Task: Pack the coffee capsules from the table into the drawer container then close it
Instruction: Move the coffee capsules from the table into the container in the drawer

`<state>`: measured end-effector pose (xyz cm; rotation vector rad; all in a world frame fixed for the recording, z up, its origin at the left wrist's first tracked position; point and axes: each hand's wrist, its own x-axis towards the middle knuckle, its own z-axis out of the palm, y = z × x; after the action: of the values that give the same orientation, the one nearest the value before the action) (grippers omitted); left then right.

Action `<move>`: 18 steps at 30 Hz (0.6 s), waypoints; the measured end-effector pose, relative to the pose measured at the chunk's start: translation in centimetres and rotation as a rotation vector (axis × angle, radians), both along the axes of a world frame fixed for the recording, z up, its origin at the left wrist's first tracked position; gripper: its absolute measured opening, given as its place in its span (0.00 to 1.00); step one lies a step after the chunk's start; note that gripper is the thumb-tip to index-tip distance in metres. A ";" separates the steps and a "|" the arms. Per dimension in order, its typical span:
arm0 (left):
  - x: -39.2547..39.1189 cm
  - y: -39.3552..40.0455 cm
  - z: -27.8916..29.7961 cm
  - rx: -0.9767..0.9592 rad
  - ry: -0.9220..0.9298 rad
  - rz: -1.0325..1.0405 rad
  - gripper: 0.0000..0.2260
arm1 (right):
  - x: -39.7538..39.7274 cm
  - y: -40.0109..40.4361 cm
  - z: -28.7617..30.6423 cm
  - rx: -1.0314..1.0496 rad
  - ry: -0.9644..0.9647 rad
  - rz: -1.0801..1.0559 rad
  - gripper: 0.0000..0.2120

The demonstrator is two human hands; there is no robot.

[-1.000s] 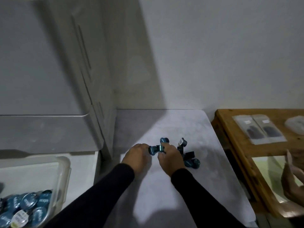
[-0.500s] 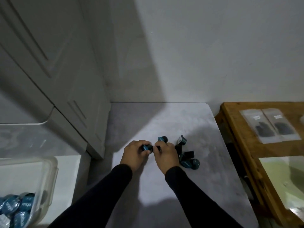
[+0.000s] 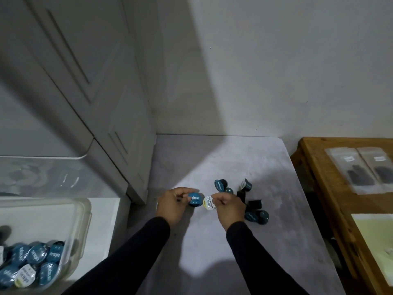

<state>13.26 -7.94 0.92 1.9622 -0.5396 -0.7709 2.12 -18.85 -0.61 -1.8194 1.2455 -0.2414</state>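
My left hand [image 3: 172,204] grips a blue-lidded coffee capsule [image 3: 195,199] just above the grey table [image 3: 212,162]. Right beside it, my right hand [image 3: 228,206] holds a white-lidded capsule [image 3: 209,202], the two lids nearly touching. Several more dark blue capsules [image 3: 256,216] lie loose on the table behind and to the right of my right hand, one of them [image 3: 220,185] standing on its side. The clear plastic drawer container [image 3: 81,218] sits pulled out at the lower left, with several capsules [image 3: 36,256] lying in it.
A grey cabinet [image 3: 89,116] rises at the left, above the drawer. To the right stands a wooden table [image 3: 314,167] with two clear packets [image 3: 361,169] and a pale sheet. A white wall backs the table.
Both hands have lifted a capsule each and turned the lids up towards the camera. The view has tilted down and left, showing more of the drawer's contents.
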 end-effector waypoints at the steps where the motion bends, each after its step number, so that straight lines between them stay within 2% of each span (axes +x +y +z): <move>1: -0.1 0.3 0.6 -0.026 0.012 0.014 0.13 | -0.1 -0.1 0.4 -0.005 0.002 0.018 0.07; 4: -0.2 1.3 2.2 -0.113 0.060 0.036 0.16 | -0.4 -0.4 2.1 -0.057 -0.030 0.059 0.09; 8: 0.0 3.1 4.8 -0.181 0.082 0.058 0.14 | -0.8 -0.1 5.3 -0.099 -0.183 0.076 0.13; 12: 0.1 5.3 8.0 -0.242 0.087 0.044 0.13 | -0.7 1.2 9.2 0.039 -0.352 0.048 0.15; 16: 1.0 8.6 11.2 -0.289 0.068 -0.006 0.13 | -0.1 4.1 13.1 0.133 -0.476 0.122 0.11; 18: 1.7 10.7 12.5 -0.294 0.053 -0.029 0.13 | 0.4 6.0 14.5 0.156 -0.510 0.161 0.13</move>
<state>14.95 2.74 13.42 1.6616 -0.6142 -0.7158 2.51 -12.85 13.87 -1.5806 0.7368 -0.4705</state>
